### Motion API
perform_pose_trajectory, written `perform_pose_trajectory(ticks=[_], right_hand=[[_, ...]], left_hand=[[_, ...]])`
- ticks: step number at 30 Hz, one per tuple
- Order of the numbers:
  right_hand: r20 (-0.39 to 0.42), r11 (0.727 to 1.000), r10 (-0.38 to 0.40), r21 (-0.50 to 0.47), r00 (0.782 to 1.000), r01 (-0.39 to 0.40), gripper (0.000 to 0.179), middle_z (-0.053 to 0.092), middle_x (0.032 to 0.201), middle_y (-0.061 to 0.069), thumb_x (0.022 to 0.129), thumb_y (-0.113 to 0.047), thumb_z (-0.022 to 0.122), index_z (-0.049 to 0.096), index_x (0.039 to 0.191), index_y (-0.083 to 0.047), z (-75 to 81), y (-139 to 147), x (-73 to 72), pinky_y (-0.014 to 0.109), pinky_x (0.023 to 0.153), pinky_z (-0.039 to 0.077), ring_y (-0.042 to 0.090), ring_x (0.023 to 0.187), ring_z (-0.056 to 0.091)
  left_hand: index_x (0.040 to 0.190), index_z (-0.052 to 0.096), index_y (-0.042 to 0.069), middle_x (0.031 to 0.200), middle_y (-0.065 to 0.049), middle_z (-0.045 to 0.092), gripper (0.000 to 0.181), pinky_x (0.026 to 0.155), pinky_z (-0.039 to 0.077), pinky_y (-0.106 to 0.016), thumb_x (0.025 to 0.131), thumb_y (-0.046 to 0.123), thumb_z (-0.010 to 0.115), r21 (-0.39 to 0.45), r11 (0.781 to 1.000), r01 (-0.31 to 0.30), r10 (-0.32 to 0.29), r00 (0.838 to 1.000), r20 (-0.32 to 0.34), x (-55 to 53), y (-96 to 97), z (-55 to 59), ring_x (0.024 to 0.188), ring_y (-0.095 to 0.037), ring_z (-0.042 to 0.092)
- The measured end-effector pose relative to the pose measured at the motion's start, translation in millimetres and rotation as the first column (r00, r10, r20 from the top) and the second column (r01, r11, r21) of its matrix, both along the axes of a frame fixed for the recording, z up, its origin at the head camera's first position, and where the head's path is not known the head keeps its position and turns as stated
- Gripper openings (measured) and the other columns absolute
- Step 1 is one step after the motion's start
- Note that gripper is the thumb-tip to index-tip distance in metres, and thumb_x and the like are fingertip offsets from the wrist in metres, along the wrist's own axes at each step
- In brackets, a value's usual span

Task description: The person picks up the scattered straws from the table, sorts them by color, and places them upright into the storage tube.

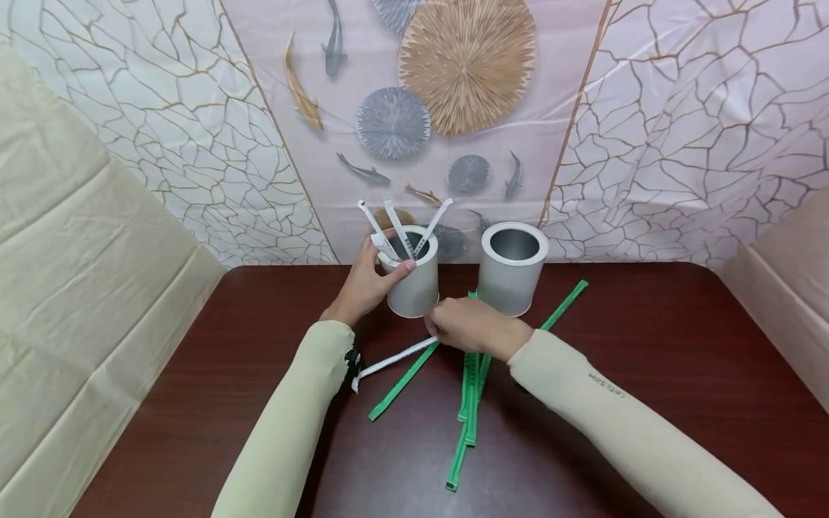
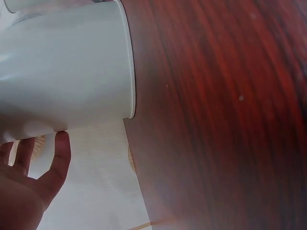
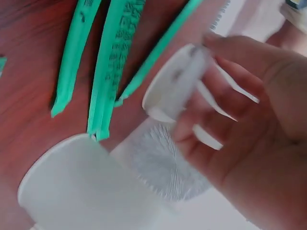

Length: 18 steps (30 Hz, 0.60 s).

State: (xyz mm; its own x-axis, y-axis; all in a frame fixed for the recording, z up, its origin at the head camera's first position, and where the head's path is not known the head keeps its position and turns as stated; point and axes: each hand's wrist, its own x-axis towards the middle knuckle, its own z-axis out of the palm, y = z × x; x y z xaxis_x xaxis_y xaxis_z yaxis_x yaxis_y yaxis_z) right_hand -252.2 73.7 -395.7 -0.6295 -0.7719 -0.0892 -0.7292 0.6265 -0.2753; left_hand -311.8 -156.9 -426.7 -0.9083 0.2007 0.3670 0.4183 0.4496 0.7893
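My left hand grips the left grey can, thumb at its front rim and fingers round its far side. In the left wrist view, fingertips touch the can's wall. Several white wrapped straws lean upright in that can. In front of it, my right hand pinches one end of a white wrapped straw, which slants down leftward. Below and beside this hand, several green wrapped straws lie on the table, partly hidden by it.
A second grey can stands at the back right, no straws showing in its mouth. One green straw lies apart on the left. The dark wooden table ends at a patterned backdrop.
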Motion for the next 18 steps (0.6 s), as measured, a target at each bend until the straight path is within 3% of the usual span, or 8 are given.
perform_pose_trajectory(ticks=[5, 10, 14, 18], right_hand=[[0.223, 0.999, -0.026, 0.034, 0.974, 0.019, 0.012, 0.052, 0.063, -0.008, 0.098, 0.000, 0.066, 0.070, 0.093, -0.010, 3.5, 30.5, 5.2, 0.024, 0.064, 0.043, 0.006, 0.060, 0.046], [0.351, 0.997, -0.064, -0.013, 0.934, 0.073, 0.011, 0.046, 0.059, -0.010, 0.098, 0.000, 0.064, 0.065, 0.096, -0.011, -8.9, 53.6, 13.2, 0.022, 0.062, 0.039, 0.004, 0.056, 0.041], [0.316, 0.991, -0.091, -0.068, 0.944, 0.119, 0.001, 0.051, 0.062, -0.008, 0.101, -0.008, 0.067, 0.067, 0.100, -0.009, -12.8, 57.1, 16.9, 0.024, 0.063, 0.043, 0.004, 0.058, 0.045], [0.263, 0.974, -0.161, -0.114, 0.951, 0.196, 0.009, 0.055, 0.067, -0.003, 0.101, -0.009, 0.069, 0.069, 0.107, -0.003, -13.3, 48.3, 15.9, 0.026, 0.068, 0.047, 0.007, 0.062, 0.050]], left_hand=[[0.156, 0.049, 0.018, 0.157, -0.010, 0.040, 0.068, 0.116, 0.037, -0.055, 0.097, 0.042, 0.076, -0.006, 1.000, 0.003, -0.003, 1.000, 0.013, 1.0, -1.4, 0.0, 0.143, -0.026, 0.041], [0.156, 0.049, 0.019, 0.157, -0.009, 0.040, 0.068, 0.116, 0.038, -0.055, 0.097, 0.043, 0.076, 0.003, 1.000, 0.008, -0.008, 1.000, 0.017, 1.1, -1.8, -0.1, 0.143, -0.025, 0.041], [0.156, 0.049, 0.020, 0.157, -0.009, 0.040, 0.069, 0.116, 0.039, -0.055, 0.097, 0.043, 0.076, 0.016, 1.000, 0.014, -0.015, 1.000, 0.015, 0.0, -1.4, 0.0, 0.143, -0.025, 0.041], [0.155, 0.050, 0.018, 0.157, -0.010, 0.039, 0.068, 0.116, 0.038, -0.055, 0.097, 0.041, 0.077, 0.019, 1.000, 0.015, -0.015, 1.000, 0.018, -0.5, 0.0, -0.2, 0.143, -0.026, 0.041]])
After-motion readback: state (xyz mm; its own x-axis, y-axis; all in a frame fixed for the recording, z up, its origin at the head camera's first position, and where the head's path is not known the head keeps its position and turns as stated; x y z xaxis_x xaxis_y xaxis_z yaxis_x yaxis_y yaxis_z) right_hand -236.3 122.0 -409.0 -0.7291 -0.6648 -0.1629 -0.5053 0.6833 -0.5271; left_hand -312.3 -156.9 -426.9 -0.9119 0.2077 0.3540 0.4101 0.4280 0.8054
